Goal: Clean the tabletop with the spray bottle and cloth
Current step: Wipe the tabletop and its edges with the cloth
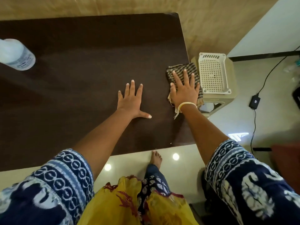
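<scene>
A dark brown tabletop [73, 78] fills the left and middle of the head view. My right hand [184, 90] lies flat, fingers spread, pressing a brown and cream striped cloth [190, 69] against the table's right edge; part of the cloth hangs over that edge. My left hand [132, 101] rests palm down on the bare table, fingers apart, holding nothing. A clear spray bottle [16, 54] stands at the far left of the table, its top cut off by the frame edge.
A white perforated plastic basket [212, 73] sits upside down on a beige stool [230, 75] right beside the table's right edge. A black cable and adapter [254, 102] lie on the pale floor at right. My bare foot [156, 158] stands below the near edge.
</scene>
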A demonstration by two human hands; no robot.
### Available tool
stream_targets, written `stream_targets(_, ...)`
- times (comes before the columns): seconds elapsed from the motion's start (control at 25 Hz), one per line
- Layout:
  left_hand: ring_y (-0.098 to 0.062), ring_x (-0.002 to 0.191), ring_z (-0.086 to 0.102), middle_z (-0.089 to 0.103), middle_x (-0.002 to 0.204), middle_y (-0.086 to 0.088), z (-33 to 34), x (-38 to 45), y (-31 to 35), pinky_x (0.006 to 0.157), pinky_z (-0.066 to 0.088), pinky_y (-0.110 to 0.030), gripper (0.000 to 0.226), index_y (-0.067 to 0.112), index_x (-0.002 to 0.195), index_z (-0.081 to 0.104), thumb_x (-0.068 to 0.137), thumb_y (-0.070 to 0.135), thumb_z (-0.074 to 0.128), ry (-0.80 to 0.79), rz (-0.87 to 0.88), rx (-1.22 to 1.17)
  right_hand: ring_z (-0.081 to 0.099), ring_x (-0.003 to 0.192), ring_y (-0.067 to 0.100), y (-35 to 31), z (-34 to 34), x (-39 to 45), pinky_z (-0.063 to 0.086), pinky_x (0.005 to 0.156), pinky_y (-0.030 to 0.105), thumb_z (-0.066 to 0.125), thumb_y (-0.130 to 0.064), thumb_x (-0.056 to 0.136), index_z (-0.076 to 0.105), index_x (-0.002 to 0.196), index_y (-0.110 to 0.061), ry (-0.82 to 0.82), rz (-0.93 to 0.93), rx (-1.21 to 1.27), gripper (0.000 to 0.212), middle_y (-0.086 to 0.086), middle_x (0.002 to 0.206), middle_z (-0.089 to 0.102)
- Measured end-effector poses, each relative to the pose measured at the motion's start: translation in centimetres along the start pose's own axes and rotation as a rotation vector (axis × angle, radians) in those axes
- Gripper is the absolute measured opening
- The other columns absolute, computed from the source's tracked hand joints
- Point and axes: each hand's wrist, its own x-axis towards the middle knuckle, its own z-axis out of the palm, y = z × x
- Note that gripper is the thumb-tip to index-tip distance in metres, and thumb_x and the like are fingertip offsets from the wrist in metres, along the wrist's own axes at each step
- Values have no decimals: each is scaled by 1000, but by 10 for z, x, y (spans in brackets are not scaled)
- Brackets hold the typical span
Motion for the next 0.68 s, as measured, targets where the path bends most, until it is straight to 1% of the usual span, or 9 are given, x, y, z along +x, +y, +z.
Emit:
stream_targets(0.12, -34, 149, -19, -27, 160, -11, -13, 24, 7, 116, 6, -63, 153, 19, 153, -20, 50, 75, 77, -21, -26, 29, 2, 151, 36, -21, 0, 29, 6, 118, 59, 20, -51, 99, 11, 154, -43, 27, 185, 11, 56, 2, 165, 4)
stream_targets(0.16, -34, 148, -20, -29, 159, -10, -14, 27, 8, 116, 6, -63, 156, 19, 153, -22, 48, 75, 78, -30, -37, 43, 1, 150, 38, -36, 2, 33, 5, 118, 59, 20, -52, 99, 10, 154, -42, 39, 167, 0, 57, 4, 165, 4)
stream_targets(0.2, -34, 148, -20, -30, 159, -10, -14, 29, 9, 116, 6, -63, 158, 19, 152, -24, 47, 75, 79, -37, -45, 59, 0, 150, 40, -53, 5, 34, 4, 118, 60, 19, -52, 99, 9, 155, -41, 33, 75, -13, 57, 5, 165, 4)
stream_targets(0.32, -32, 148, -21, -30, 159, -9, -15, 32, 13, 116, 9, -63, 159, 16, 152, -23, 45, 76, 78, -50, -68, 89, 2, 150, 38, -87, 8, 41, 8, 118, 60, 22, -49, 100, 11, 154, -42, -49, -332, -59, 56, 5, 165, 7)
stream_targets(0.4, -32, 149, -20, -29, 160, -9, -14, 33, 12, 116, 11, -63, 160, 15, 151, -24, 45, 77, 77, -50, -73, 103, 5, 150, 37, -89, 4, 61, 9, 117, 61, 26, -48, 99, 15, 153, -45, -68, -421, -65, 55, 2, 165, 10)
stream_targets(0.48, -32, 149, -19, -30, 159, -9, -14, 33, 12, 117, 12, -62, 160, 16, 150, -28, 46, 78, 76, -50, -67, 114, 6, 150, 36, -79, -1, 94, 8, 115, 64, 28, -49, 98, 16, 151, -48, -48, -361, -54, 55, 0, 165, 12)
stream_targets(0.56, -32, 149, -19, -30, 159, -8, -14, 32, 13, 117, 12, -61, 160, 16, 150, -29, 46, 79, 75, -50, -59, 118, 4, 150, 36, -61, -9, 124, 7, 114, 67, 28, -50, 97, 15, 151, -50, -32, -186, -29, 55, -2, 165, 10)
stream_targets(0.6, -32, 149, -18, -30, 159, -8, -15, 31, 13, 117, 12, -61, 160, 17, 150, -29, 45, 79, 75, -49, -60, 118, 6, 150, 37, -50, -13, 135, 10, 114, 67, 29, -50, 97, 14, 151, -51, -23, -82, 8, 55, -2, 165, 10)
stream_targets(0.68, -32, 149, -18, -30, 159, -8, -16, 31, 13, 117, 11, -60, 160, 17, 150, -29, 45, 79, 75, -48, -65, 122, 15, 147, 41, -35, -18, 142, 21, 111, 65, 28, -49, 97, 14, 151, -50, -9, 115, 95, 56, 0, 165, 9)
